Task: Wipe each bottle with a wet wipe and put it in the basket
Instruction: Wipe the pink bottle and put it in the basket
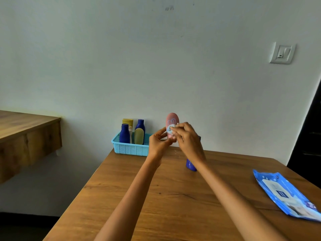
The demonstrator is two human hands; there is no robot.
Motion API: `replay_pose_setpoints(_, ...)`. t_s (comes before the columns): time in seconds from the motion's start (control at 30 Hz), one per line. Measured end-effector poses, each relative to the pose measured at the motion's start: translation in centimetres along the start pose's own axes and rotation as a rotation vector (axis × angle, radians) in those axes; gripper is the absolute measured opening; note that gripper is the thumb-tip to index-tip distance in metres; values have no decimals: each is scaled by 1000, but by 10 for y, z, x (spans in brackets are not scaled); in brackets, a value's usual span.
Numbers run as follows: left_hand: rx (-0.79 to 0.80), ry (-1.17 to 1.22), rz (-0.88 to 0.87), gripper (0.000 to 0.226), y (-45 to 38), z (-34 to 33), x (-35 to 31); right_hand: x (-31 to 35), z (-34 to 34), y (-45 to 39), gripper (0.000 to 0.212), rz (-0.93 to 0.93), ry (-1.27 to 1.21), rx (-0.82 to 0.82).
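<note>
Your right hand (186,134) pinches a balled wet wipe (170,129) against the pink bottle (172,121), while your left hand (159,141) grips the bottle's lower end, holding it upright in the air above the worktop's (156,197) far edge. This looks like mid-wipe; next comes a short carry left into the blue basket (130,148) at the far left corner, where four bottles already stand. The bottle is smooth, rounded, with a looping white mark

A home room: wooden table (173,197), painted wall (156,58), light switch (282,53)
</note>
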State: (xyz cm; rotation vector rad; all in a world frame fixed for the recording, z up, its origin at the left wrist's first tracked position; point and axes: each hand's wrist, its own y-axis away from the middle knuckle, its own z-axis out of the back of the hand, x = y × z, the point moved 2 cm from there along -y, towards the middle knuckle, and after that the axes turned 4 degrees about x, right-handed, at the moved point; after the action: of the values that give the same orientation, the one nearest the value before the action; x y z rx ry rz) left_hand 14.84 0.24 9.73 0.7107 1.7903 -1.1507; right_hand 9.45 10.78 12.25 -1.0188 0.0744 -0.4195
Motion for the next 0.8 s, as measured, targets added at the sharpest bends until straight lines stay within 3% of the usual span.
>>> replay_pose_setpoints(0.17, -75, -106, -30, 55, -1, -10, -2, -7, 14, -35, 20, -116, 14, -4)
replay_pose_setpoints(0.4, -179, -244, -87, 44, -1, 3, 1, 14, 4, -11, 22, -30, -59, 184)
replay_pose_setpoints(0.67, -211, -264, -101, 52, -3, -4, -9, 13, 2, -57, 22, -86, 44, 113)
replay_pose_setpoints(0.8, -276, -240, -86, 21, -3, 8, -5, 28, -13, -33, 23, -16, 64, 180)
